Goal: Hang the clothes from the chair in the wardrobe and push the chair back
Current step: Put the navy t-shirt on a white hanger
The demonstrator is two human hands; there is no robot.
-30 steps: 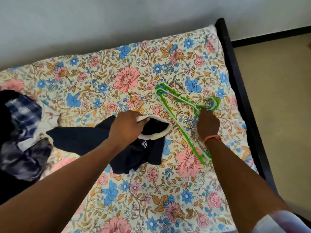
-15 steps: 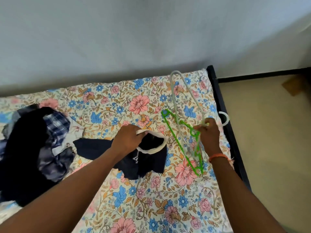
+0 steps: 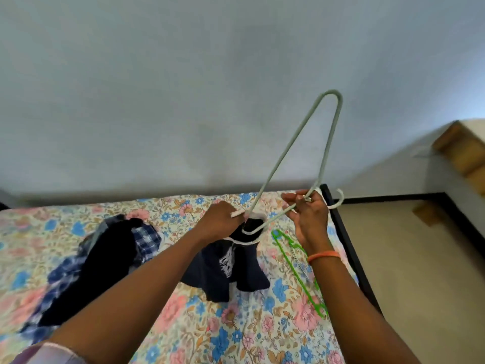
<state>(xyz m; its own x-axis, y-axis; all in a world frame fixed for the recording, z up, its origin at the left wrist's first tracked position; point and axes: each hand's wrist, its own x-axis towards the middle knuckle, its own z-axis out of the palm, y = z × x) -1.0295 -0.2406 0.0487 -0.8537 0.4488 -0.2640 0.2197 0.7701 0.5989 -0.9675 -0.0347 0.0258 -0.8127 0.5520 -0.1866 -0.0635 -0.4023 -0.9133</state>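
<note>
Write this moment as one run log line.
left hand: holds shirt collar | right hand: holds grey hanger, end entering collar | green hanger: on bed

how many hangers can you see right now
2, maybe more hidden. White hanger held up by the right hand, one end in the shirt collar; green hanger lies on the bed.

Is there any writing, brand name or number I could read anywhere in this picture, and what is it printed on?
No text here can be read.
Navy shirt: a white print on its front, too blurred and creased to tell letters from a picture.
White hanger, green hanger, floral bedsheet and orange wristband: no writing visible on any of them.
</note>
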